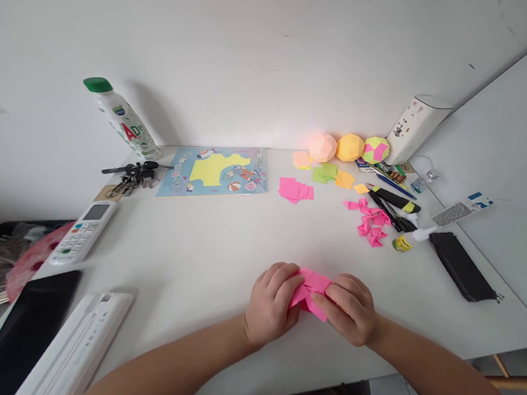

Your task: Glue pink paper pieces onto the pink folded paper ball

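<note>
Fingers of two hands (312,300) grip one pink paper piece (309,287).

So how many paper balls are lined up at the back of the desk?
3: a peach ball at the left, an orange ball in the middle, and a green-and-pink ball at the right, nearest the white box. None looks hidden.
</note>
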Action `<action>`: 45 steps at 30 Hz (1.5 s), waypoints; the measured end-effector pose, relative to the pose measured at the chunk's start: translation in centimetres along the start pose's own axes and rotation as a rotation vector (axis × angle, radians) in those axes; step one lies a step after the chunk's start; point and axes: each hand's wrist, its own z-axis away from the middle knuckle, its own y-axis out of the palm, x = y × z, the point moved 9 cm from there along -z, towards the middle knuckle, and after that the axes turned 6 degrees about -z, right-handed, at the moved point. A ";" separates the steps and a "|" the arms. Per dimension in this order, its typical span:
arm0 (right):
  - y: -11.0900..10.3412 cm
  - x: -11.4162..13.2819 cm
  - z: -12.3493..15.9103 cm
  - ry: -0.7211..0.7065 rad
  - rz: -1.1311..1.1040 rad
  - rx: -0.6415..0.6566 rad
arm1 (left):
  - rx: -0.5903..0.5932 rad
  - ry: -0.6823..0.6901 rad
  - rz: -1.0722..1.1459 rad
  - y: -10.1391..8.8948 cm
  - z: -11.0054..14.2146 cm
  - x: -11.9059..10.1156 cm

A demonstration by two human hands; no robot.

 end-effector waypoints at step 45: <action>-0.4 0.2 0.4 -0.021 -0.083 -0.040 | -0.043 0.050 -0.058 -0.5 0.1 -0.5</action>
